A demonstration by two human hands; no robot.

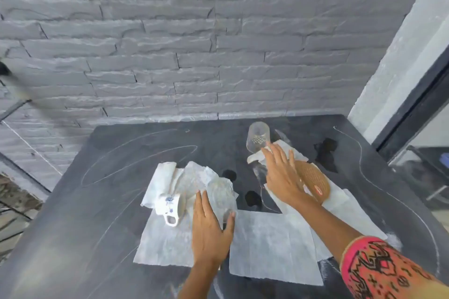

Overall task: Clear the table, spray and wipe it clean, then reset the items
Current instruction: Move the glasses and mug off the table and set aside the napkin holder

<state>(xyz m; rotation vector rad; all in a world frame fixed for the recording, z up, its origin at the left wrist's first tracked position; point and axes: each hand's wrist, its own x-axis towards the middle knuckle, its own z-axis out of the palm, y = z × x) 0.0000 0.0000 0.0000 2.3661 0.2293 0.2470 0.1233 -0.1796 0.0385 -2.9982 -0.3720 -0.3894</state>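
Presently: dark table (97, 201), paper towels (267, 245) spread across it. Left hand (210, 233) grips toppled glass (220, 195) beside overturned mug (168, 204). Right hand (281, 177), fingers straight and spread, near upright glass (258, 137) farther back.

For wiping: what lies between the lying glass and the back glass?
Between the lying glass and the back glass, the head view shows only bare table with one darker patch.

The right sleeve (379, 272) is pink and orange with black, seemingly scribbled markings
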